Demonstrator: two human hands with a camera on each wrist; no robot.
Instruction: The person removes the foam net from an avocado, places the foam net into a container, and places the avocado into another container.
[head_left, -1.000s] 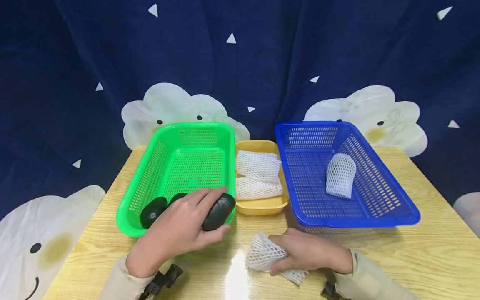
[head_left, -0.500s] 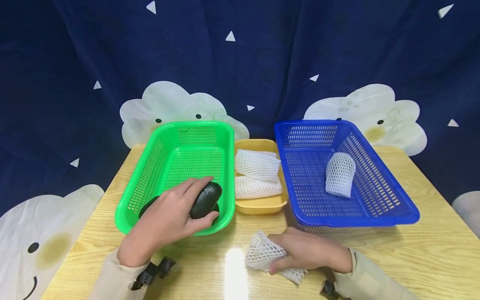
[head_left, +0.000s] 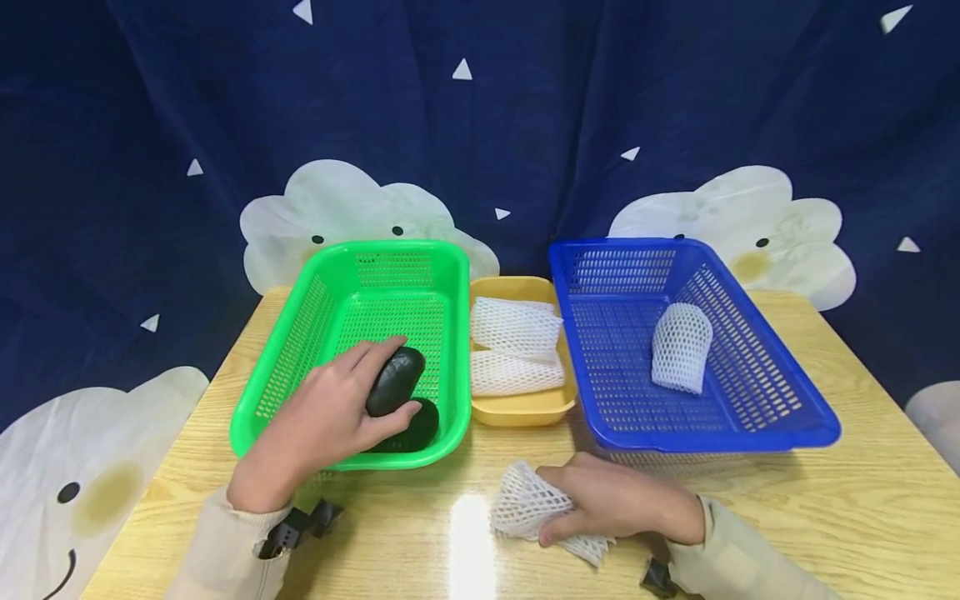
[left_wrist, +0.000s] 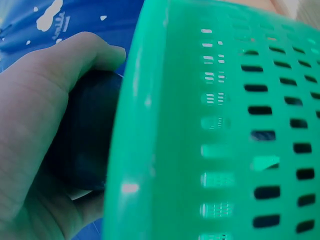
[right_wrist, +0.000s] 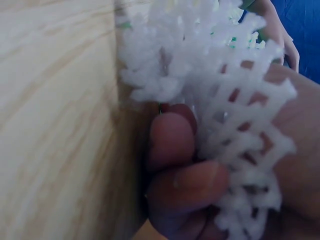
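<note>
My left hand (head_left: 333, 408) grips a dark avocado (head_left: 396, 381) over the front of the green basket (head_left: 255, 350). Below it in the basket lies another dark avocado (head_left: 422, 427), partly hidden by the thumb. In the left wrist view the held avocado (left_wrist: 90, 130) shows between thumb and fingers, beyond the basket's green wall. On the table in front, my right hand (head_left: 611, 500) holds a white foam net sleeve (head_left: 525, 504), whose mouth points left. The right wrist view shows curled fingers (right_wrist: 187, 187) around the foam net.
A yellow tray (head_left: 525, 412) with several white foam net sleeves (head_left: 516, 327) stands between the baskets. The blue basket (head_left: 600, 437) at the right has a netted item (head_left: 681, 350) inside. Behind the table (head_left: 405, 542) hangs a dark blue patterned curtain (head_left: 517, 125).
My left hand has moved left and back over the green basket with the avocado, uncovering the avocado at the basket's front right. The right hand and its net have stayed put.
</note>
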